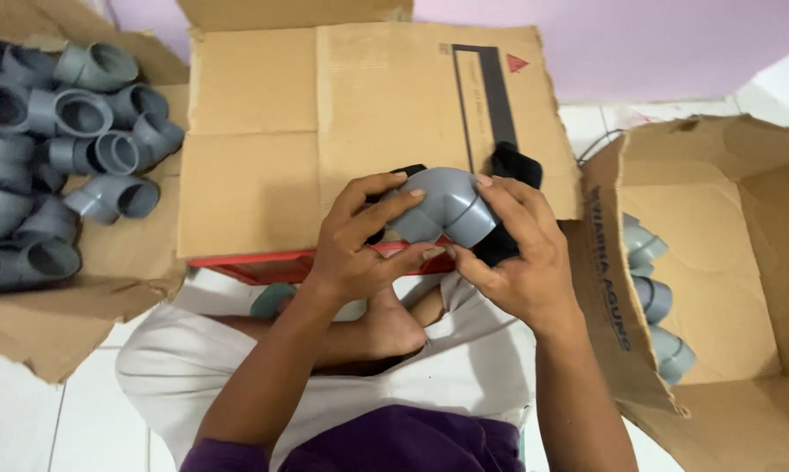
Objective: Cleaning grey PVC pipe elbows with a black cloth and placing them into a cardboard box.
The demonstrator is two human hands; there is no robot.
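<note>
A pile of grey pipe elbows (53, 149) is seen in the left carton. At centre, one grey PVC elbow (442, 205) is gripped by the left hand (359, 245) and right hand (517, 253) over a black cloth (512, 166); it is judged light, rigid, smooth, best held at its sockets. More elbows (656, 297) are stacked in the right carton (726, 262).

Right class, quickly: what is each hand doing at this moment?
Left hand: closed on the grey pipe elbow.
Right hand: gripping the same elbow, with a black cloth.

Grey pipe elbow (442, 208), centre frame, against black cloth (510, 166). Brown cardboard sheet (324, 122) with black stripe, red edge below. Grey fittings pile (53, 149) upper left. Pink wall (639, 44); purple shirt (394, 441).
</note>
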